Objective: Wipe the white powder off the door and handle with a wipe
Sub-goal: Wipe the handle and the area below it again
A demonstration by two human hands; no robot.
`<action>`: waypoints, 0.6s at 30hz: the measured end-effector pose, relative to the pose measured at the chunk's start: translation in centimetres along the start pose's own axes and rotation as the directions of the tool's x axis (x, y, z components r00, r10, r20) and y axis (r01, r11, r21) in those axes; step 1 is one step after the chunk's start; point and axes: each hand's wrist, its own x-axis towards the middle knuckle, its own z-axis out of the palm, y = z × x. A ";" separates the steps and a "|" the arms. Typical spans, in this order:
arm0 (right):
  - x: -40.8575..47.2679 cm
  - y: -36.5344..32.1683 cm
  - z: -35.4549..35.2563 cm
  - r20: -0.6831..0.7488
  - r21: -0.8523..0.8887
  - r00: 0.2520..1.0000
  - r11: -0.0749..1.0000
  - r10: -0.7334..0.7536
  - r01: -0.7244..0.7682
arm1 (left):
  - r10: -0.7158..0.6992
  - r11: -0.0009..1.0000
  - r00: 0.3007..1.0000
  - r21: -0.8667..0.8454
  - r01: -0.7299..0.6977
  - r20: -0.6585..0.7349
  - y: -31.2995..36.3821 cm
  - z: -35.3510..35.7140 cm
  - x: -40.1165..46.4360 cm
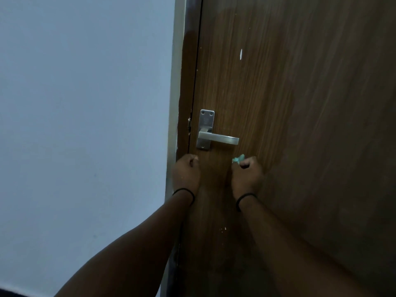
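The scene is dim and bluish, with soft, even light and no hard shadows. The wall (85,103) on the left is the brightest area, a pale grey-blue. The brown door (300,103) darkens toward the right and the near bottom edge. The metal handle (218,138) catches a mild sheen without glare. Both forearms are murky and slightly soft. Wide-angle distortion bends the door frame (174,103), and the corners fall off darker.

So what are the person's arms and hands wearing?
Both forearms are bare, with no sleeves in view. The left hand and the right hand wear no gloves. Each wrist has a thin black band: the left wrist's thin black band and the right wrist's thin black band. No rings or watch show.
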 end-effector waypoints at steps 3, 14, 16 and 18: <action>-1.2 -1.5 -2.6 0.117 0.071 0.993 0.997 -0.031 0.023 | 0.118 0.993 0.991 0.020 -0.119 0.057 3.0 -0.4 -1.9; -3.0 -10.1 -7.5 0.205 0.345 0.978 0.938 -0.032 -0.042 | 0.166 0.976 0.948 -0.184 -0.118 0.270 13.9 -3.8 -5.7; -3.2 -11.2 -8.3 0.186 0.345 0.978 0.938 -0.098 0.028 | 0.176 0.970 0.958 -0.206 -0.129 0.225 14.8 -4.4 -5.7; -3.1 -12.0 -8.6 0.213 0.314 0.958 0.942 -0.192 0.119 | 0.144 0.969 0.975 -0.225 -0.105 0.168 15.3 -4.8 -5.3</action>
